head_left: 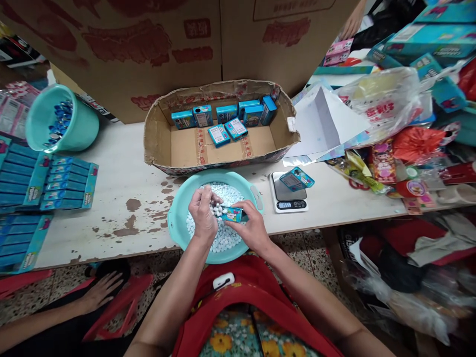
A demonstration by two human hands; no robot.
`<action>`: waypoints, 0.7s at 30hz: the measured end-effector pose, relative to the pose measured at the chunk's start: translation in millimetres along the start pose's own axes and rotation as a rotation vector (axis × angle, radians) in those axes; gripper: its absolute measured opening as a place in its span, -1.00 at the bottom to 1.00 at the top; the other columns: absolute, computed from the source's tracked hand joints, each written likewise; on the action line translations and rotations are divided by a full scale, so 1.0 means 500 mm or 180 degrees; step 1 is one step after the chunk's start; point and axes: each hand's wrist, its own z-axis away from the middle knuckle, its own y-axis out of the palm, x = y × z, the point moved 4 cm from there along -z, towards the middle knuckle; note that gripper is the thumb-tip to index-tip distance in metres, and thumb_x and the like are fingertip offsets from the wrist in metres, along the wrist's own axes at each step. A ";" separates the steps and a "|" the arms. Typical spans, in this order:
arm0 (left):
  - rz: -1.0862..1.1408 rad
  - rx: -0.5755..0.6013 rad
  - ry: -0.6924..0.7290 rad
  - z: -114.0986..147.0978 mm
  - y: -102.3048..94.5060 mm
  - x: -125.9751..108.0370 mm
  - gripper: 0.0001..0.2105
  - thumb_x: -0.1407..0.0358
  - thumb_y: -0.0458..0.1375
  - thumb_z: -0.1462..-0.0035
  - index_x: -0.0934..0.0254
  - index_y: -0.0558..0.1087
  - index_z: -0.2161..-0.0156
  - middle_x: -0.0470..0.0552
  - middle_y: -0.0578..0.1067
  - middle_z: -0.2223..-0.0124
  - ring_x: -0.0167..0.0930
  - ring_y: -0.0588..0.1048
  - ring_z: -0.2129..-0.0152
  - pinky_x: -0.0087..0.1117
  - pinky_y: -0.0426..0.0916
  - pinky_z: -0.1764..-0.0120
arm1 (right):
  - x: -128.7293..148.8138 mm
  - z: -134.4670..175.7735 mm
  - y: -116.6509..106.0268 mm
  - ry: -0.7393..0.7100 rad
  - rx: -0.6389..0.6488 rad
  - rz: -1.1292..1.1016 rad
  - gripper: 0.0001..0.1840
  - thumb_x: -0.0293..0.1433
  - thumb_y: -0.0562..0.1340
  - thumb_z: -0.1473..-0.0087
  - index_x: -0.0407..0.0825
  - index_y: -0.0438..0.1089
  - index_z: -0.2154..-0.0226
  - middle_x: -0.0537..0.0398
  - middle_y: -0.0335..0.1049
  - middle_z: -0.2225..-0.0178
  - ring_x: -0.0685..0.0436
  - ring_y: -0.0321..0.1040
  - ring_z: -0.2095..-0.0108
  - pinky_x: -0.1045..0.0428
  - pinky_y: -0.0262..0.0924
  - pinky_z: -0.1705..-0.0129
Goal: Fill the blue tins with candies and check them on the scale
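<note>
My right hand [253,225] grips a small blue candy box [232,214], its printed face turned up, over a turquoise basin [182,198]. Fingers curled, my left hand [203,213] closes on some white candies [217,210] right beside the box's left end. Small white candies [226,238] fill the bottom of the basin below both hands. To the right, a digital scale [290,193] has another blue box [296,178] lying tilted on it.
Behind the basin, a cut-down cardboard box [186,158] holds several blue boxes [226,114]. A turquoise bucket [84,124] and stacked blue packs [69,183] stand left. Plastic bags [390,99] crowd the right. A co-worker's hand [100,292] rests at lower left.
</note>
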 end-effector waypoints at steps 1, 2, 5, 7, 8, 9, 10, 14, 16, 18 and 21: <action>-0.0037 -0.0013 -0.0020 0.000 0.000 0.004 -0.72 0.14 0.16 -0.08 0.28 0.26 0.50 -0.14 0.30 0.56 -0.54 0.34 0.62 -0.49 0.29 0.47 | -0.002 0.000 0.001 0.0017 -0.0001 0.0007 -0.69 -0.38 0.36 0.12 0.04 0.38 0.24 0.08 0.35 0.25 -0.17 0.32 0.17 -0.06 0.21 0.10; -0.0054 -0.0025 -0.0049 0.001 0.000 0.009 -0.72 0.14 0.17 -0.07 0.28 0.27 0.49 -0.14 0.31 0.55 -0.55 0.33 0.63 -0.50 0.28 0.49 | -0.004 -0.001 0.002 0.0035 0.0002 0.0014 -0.69 -0.38 0.37 0.12 0.04 0.38 0.25 0.08 0.35 0.25 -0.17 0.32 0.18 -0.06 0.21 0.11; -0.0085 0.0075 -0.0119 0.004 0.008 0.020 -0.71 0.13 0.19 -0.06 0.28 0.27 0.50 -0.14 0.30 0.56 -0.57 0.28 0.66 -0.53 0.20 0.58 | -0.007 -0.004 0.006 0.0078 0.0004 -0.0002 -0.70 -0.40 0.36 0.13 0.04 0.38 0.25 0.08 0.35 0.25 -0.17 0.32 0.18 -0.06 0.21 0.11; -0.0161 0.0210 -0.0138 0.006 0.017 0.018 -0.69 0.13 0.20 -0.05 0.29 0.26 0.52 -0.15 0.28 0.59 -0.59 0.22 0.71 -0.54 0.11 0.64 | -0.005 -0.006 0.007 0.0101 0.0010 -0.0043 -0.70 -0.41 0.36 0.14 0.03 0.39 0.26 0.09 0.35 0.27 -0.16 0.32 0.20 -0.05 0.21 0.13; -0.0191 0.0278 -0.0163 0.007 0.022 0.014 -0.68 0.13 0.20 -0.05 0.29 0.26 0.54 -0.15 0.27 0.61 -0.60 0.19 0.73 -0.55 0.07 0.67 | -0.004 -0.006 0.006 0.0121 0.0010 -0.0070 -0.71 -0.40 0.36 0.14 0.04 0.39 0.27 0.10 0.34 0.27 -0.15 0.32 0.20 -0.05 0.21 0.13; -0.0185 0.0320 -0.0195 0.007 0.025 0.008 -0.67 0.12 0.21 -0.05 0.29 0.25 0.54 -0.16 0.25 0.62 -0.61 0.16 0.74 -0.55 0.05 0.68 | -0.003 -0.007 0.004 0.0143 0.0009 -0.0101 -0.71 -0.40 0.36 0.14 0.04 0.39 0.27 0.10 0.34 0.27 -0.15 0.32 0.20 -0.05 0.21 0.13; -0.0131 0.0321 -0.0226 0.005 0.028 0.000 -0.66 0.11 0.21 -0.04 0.28 0.24 0.54 -0.17 0.23 0.63 -0.61 0.14 0.75 -0.55 0.03 0.69 | -0.003 -0.007 0.001 0.0160 0.0000 -0.0135 -0.70 -0.39 0.36 0.14 0.04 0.39 0.27 0.10 0.35 0.27 -0.15 0.32 0.20 -0.05 0.22 0.13; 0.0065 0.0168 -0.0260 -0.015 0.010 -0.019 -0.67 0.05 0.15 -0.07 0.26 0.23 0.49 -0.19 0.16 0.63 -0.60 0.13 0.75 -0.56 0.02 0.69 | -0.012 -0.009 -0.014 0.0226 -0.0042 -0.0320 -0.66 -0.33 0.39 0.15 0.04 0.40 0.24 0.10 0.35 0.23 -0.15 0.32 0.15 -0.05 0.20 0.08; -0.0382 0.0142 -0.0165 -0.034 -0.020 -0.008 -0.69 0.04 0.08 -0.11 0.25 0.27 0.45 -0.16 0.22 0.61 -0.55 0.22 0.70 -0.54 0.13 0.63 | -0.027 -0.013 -0.016 0.0339 -0.0083 -0.0427 -0.64 -0.30 0.41 0.19 0.03 0.40 0.26 0.10 0.36 0.24 -0.16 0.33 0.16 -0.06 0.21 0.07; -0.1414 0.0405 -0.0110 -0.054 -0.054 0.019 -0.73 0.06 0.07 -0.10 0.24 0.33 0.42 -0.08 0.37 0.52 -0.43 0.39 0.54 -0.44 0.31 0.46 | -0.042 -0.015 -0.016 0.0474 -0.0117 -0.0578 -0.62 -0.27 0.43 0.23 0.02 0.41 0.29 0.11 0.36 0.27 -0.15 0.34 0.18 -0.06 0.22 0.08; -0.3097 0.0877 0.0192 -0.077 -0.091 0.057 -0.79 0.13 0.12 -0.03 0.22 0.44 0.31 0.06 0.50 0.21 -0.22 0.43 0.14 -0.21 0.30 0.07 | -0.056 -0.010 -0.024 0.0550 -0.0040 -0.0909 -0.59 -0.25 0.44 0.24 0.02 0.40 0.28 0.11 0.38 0.26 -0.14 0.36 0.21 -0.05 0.26 0.12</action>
